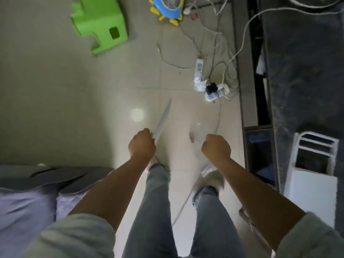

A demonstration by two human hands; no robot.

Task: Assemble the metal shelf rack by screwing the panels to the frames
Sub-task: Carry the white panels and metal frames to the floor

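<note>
I stand over a tiled floor and look down at my legs. My left hand (pixel 143 144) grips the near end of a flat white metal bar (pixel 163 120) that points away toward the upper right. My right hand (pixel 216 148) is curled round a thin pale strip (pixel 218 118) that runs forward past the fist and back down beside my right leg. A clear plastic bag (pixel 196 132) with small dark pieces inside hangs at that fist. Motion blur hides how the bag is held.
A green plastic stool (pixel 99 25) lies at the upper left and a blue and yellow fan (pixel 168 8) at the top. Power strips (pixel 208 84) and cables lie ahead. A dark counter (pixel 305 71) runs down the right with a white frame piece (pixel 312 164) beside it.
</note>
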